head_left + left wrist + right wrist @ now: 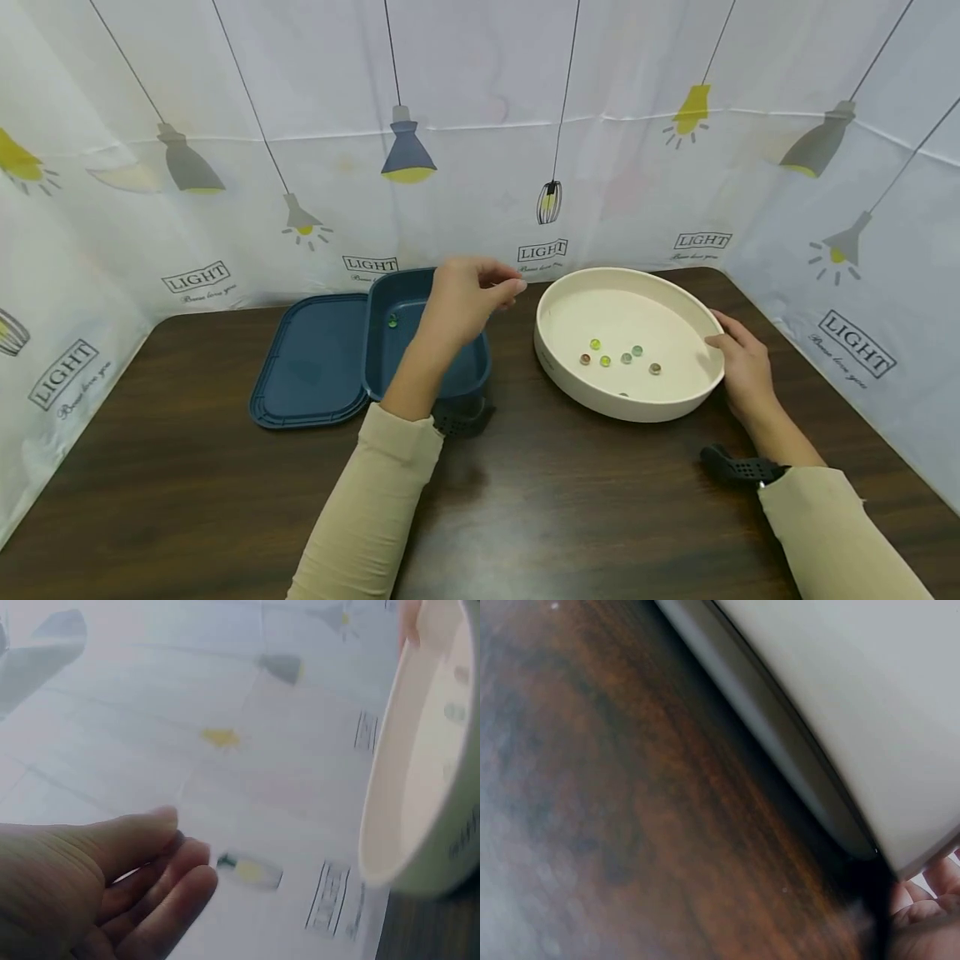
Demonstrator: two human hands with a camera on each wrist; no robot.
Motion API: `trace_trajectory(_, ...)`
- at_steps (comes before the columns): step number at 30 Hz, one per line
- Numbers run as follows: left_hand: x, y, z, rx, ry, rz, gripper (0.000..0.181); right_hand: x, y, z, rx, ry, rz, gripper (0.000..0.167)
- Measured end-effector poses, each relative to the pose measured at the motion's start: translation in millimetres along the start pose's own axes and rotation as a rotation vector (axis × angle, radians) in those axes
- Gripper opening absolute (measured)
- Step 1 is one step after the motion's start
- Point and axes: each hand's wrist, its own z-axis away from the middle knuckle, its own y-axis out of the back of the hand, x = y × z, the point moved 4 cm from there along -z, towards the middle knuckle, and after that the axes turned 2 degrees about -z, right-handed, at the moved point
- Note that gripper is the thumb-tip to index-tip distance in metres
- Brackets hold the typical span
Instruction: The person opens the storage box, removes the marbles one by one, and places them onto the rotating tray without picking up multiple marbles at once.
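My left hand (468, 300) is raised over the right side of a blue rectangular container (465, 371). In the left wrist view its thumb and fingers pinch a small dark marble (178, 838), mostly hidden by the fingertips. Inside the container sits a green marble (392, 321). To the right stands a round cream bowl (630, 408), with several glass marbles, including a yellow-green marble (595, 344) and a brownish marble (656, 368), scattered on its floor. My right hand (746, 371) grips the bowl's right rim, thumb over the edge.
A flat blue lid (318, 358) lies left of the container, against its side. All of it stands on a dark wooden table (187, 492). A white curtain (465, 200) printed with lamps hangs along the back and sides.
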Motion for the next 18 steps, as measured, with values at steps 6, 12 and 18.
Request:
trace_trajectory(6, 21.2, -29.6, -6.0, 0.082, -0.084, 0.063, 0.017, 0, 0, -1.3, 0.004, -0.009, 0.033, 0.055)
trace_trajectory(12, 25.3, -54.5, -11.1, 0.149, -0.153, 0.131, 0.016, 0, -1, -0.3, 0.008, -0.018, -0.052, 0.055)
trace_trajectory(18, 16.7, -75.5, -11.9, 0.134, -0.151, 0.013, 0.017, 1, 0, -0.4, 0.006, -0.020, -0.070, 0.055)
